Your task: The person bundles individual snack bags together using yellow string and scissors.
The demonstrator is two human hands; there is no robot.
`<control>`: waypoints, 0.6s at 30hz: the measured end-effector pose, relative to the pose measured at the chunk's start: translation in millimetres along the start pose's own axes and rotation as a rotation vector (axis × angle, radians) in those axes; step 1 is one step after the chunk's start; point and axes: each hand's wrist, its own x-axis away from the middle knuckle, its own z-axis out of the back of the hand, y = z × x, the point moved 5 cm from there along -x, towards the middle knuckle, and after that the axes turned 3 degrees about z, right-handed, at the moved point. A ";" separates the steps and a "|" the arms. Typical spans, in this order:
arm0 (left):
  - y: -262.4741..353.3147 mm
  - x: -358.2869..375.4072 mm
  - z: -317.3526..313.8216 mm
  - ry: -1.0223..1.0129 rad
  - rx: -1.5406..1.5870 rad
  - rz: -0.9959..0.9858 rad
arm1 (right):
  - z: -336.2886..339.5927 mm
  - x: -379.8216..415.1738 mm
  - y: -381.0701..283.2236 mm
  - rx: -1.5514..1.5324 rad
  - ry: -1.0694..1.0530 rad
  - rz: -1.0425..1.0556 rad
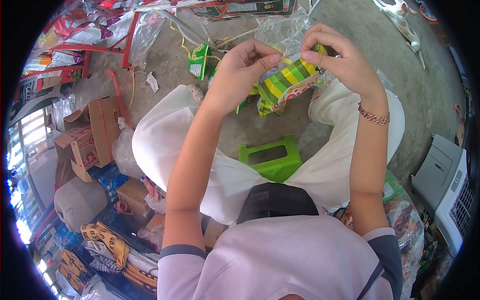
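A green-and-yellow striped snack bag hangs tilted between my knees. My right hand is closed around its upper right end. Thumb and fingers of my left hand pinch together beside the bag's top edge, at a thin yellow cord. To the left of that hand, a smaller green packet hangs near more yellow cord. Part of another green packet is hidden behind my left hand and wrist. Clear plastic wrap lies beyond both hands.
A green plastic stool stands between my legs. Cardboard boxes and bagged goods crowd the left. Red metal racking holds packets at upper left. A cat lies on the concrete floor at upper right; a grey pet carrier stands at right.
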 end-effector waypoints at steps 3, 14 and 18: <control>-1.4 -1.0 1.1 -0.007 -0.010 -0.005 | -0.3 0.6 -3.5 -0.009 -0.033 0.007; 2.1 1.6 -3.9 -0.124 0.057 0.056 | -0.1 -0.5 -0.8 -0.081 -0.038 0.014; 0.0 2.7 -7.2 -0.184 0.035 0.065 | -1.9 0.2 -1.4 -0.083 -0.086 -0.022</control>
